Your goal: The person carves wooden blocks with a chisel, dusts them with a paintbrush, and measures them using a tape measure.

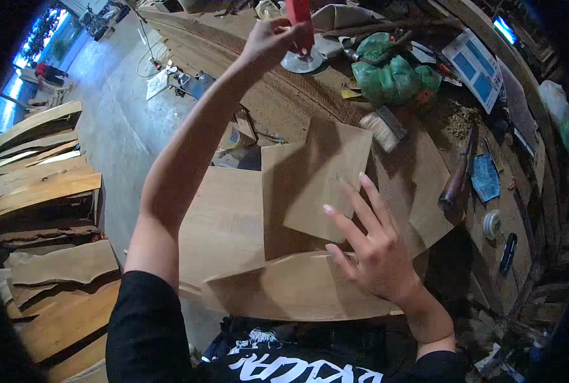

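At the top centre my left hand (273, 43) is closed round a red object (300, 24), held upright above a round pale disc (302, 60). My right hand (377, 252) lies with its fingers spread over a rectangular wooden piece (326, 172), fingertips at its lower right part. Faint pencil-like marks show on that piece. Beneath and around it are larger flat boards (224, 223), and a curved board (278, 287) lies nearest my body. A wide brush (385, 129) is just right of the rectangular piece.
Green plastic bags (393, 76), a printed sheet (473, 67) and a wooden-handled tool (454, 188) lie at the right. Farther right are a blue piece (485, 177), a tape roll (491, 225) and a black marker (508, 252). Stacked planks (48, 191) stand left; a person (48, 73) is far back.
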Demonstrator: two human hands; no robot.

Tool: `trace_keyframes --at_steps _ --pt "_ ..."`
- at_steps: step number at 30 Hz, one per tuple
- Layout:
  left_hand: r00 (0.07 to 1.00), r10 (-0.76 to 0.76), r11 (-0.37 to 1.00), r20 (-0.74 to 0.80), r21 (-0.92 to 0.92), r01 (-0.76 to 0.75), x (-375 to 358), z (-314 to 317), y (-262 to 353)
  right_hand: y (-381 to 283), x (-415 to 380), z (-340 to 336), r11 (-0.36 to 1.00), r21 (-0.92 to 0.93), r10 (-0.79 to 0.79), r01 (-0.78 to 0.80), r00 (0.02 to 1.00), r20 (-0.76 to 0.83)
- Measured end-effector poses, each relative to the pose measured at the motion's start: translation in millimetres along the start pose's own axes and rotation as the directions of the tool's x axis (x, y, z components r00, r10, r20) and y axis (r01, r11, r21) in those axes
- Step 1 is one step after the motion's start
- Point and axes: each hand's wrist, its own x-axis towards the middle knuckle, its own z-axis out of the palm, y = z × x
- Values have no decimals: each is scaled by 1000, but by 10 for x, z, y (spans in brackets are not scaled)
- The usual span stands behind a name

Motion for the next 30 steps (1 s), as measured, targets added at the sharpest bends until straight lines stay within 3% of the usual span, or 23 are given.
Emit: trace_keyframes --at_steps 3,6,9,12,13,16,23,26,30 --pt "995 -93 990 44 -105 97 -535 316 546 13 -18 32 1000 -4 -8 8 1000 -16" --pt "997 -42 993 61 -106 48 -777 496 683 20 -33 59 1000 -9 -11 11 999 -30" --pt "986 166 893 -23 429 -140 -940 621 854 17 -46 44 1000 12 8 -8 1000 -11" --pt "811 576 449 99 791 -415 -1035 661 933 12 -43 43 1000 13 17 -17 1000 -6" --pt "739 648 351 184 789 -505 -1043 651 951 6 -33 39 1000 16 11 -11 1000 -17" --pt "745 621 330 246 779 -533 -1167 642 1069 11 -25 43 1000 8 -5 5 999 -35" --pt "649 697 225 304 767 -601 -1316 608 1121 47 -86 86 998 -22 -60 58 989 -136" --pt "651 674 244 350 726 -643 -1425 567 1279 77 -164 -6 993 91 -37 70 943 -332" --pt "710 642 386 289 679 -624 -1614 594 1436 173 -79 -153 986 150 24 69 840 -542"
